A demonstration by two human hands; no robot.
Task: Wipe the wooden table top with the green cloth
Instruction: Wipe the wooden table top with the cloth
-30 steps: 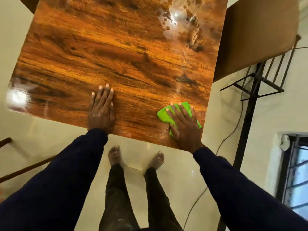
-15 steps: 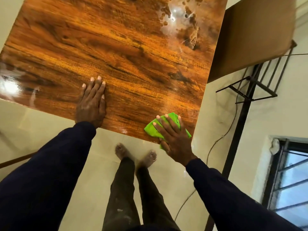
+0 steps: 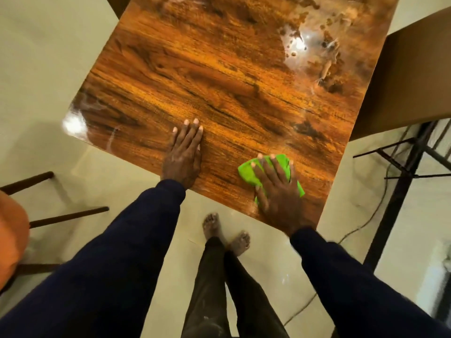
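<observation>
Nearest the camera, 2 dark trouser legs point(image 3: 214, 289) end in 2 bare feet point(image 3: 212, 224) on the glossy cream floor point(image 3: 61, 147). At the left edge sits a blurred orange rounded object point(image 3: 12, 230) with dark wooden rails point(image 3: 68, 215) beside it.

2 dark navy sleeves point(image 3: 117, 252) reach forward to the glossy orange-brown wood-grain tabletop point(image 3: 219, 81). The left hand point(image 3: 183, 157) lies palm down at the near edge. Its fingers point(image 3: 192, 135) are straight, close together and flat on the wood, holding nothing.

Well apart from it, near the tabletop's near right corner, the right hand point(image 3: 278, 189) presses down on the bright green cloth point(image 3: 246, 170). Its fingers point(image 3: 266, 167) are spread and extended over the fabric rather than curled round it. The cloth lies crumpled on the tabletop, showing to the left of the hand, past the fingertips and at the hand's right side.

Farther on, pale streaks point(image 3: 97, 106) and a bright glare mark the left corner. A whitish blotchy film point(image 3: 317, 45) covers the far right of the tabletop. Right of it stands a brown cardboard box point(image 3: 415, 76) above a black metal frame point(image 3: 402, 167), with a thin cable point(image 3: 353, 230) on the floor.
</observation>
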